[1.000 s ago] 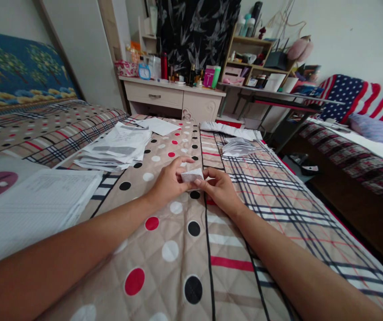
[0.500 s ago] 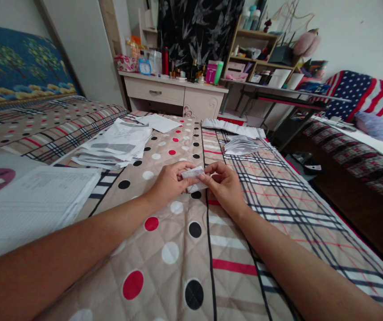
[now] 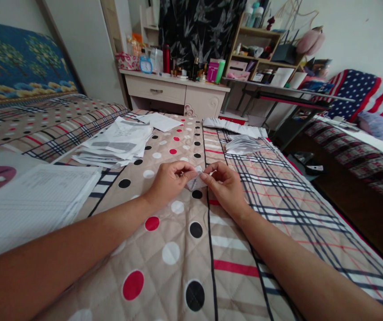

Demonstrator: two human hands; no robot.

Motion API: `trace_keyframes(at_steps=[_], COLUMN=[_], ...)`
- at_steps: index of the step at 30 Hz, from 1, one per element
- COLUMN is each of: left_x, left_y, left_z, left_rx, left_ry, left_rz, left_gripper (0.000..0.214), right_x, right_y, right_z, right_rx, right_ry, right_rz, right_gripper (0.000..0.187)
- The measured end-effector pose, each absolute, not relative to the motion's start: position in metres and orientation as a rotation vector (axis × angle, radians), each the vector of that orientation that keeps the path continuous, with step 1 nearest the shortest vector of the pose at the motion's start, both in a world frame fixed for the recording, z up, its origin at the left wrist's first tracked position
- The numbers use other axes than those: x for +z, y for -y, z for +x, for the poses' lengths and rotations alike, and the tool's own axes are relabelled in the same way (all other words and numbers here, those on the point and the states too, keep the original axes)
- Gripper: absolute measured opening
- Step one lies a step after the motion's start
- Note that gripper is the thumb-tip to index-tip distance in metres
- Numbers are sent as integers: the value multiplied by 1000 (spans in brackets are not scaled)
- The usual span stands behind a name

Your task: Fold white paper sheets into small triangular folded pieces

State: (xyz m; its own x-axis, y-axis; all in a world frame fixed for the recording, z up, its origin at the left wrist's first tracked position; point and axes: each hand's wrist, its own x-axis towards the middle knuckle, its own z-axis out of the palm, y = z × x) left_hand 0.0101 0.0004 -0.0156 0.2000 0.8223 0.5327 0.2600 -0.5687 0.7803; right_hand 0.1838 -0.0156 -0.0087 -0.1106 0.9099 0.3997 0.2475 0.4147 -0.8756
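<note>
Between my two hands is a small piece of folded white paper [image 3: 196, 182], held just over the dotted bedspread [image 3: 164, 276]. My left hand [image 3: 171, 180] pinches its left side between thumb and fingers. My right hand [image 3: 224, 182] pinches the right side, its thumb close to the left one. The paper's upper part pokes up between the fingertips, and its lower corner hangs below them. Fingers hide some of its folds.
A stack of printed papers [image 3: 114, 145] lies to the left, with grid-lined sheets [image 3: 34, 196] nearer me. Folded paper pieces [image 3: 243, 145] and a long paper strip [image 3: 234, 128] lie at the right. Beyond the bed stands a white dresser [image 3: 167, 94].
The folded paper has turned and opened somewhat between my fingers, showing a pointed lower corner. My left thumb has drawn back a little from across it.
</note>
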Motion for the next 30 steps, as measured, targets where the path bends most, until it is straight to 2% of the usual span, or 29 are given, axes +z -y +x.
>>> trace_keyframes(at_steps=[12, 30], left_x=[-6, -8], left_y=[12, 13], left_z=[10, 12], left_rx=[1333, 1327], left_ry=[-1005, -978], left_rz=[2270, 2330], left_gripper=[12, 11], right_x=[-5, -4], right_y=[20, 20], right_z=[185, 186], right_rx=[664, 708], right_ry=[1690, 1692], right_rz=[-1019, -1003], right_gripper=[16, 14])
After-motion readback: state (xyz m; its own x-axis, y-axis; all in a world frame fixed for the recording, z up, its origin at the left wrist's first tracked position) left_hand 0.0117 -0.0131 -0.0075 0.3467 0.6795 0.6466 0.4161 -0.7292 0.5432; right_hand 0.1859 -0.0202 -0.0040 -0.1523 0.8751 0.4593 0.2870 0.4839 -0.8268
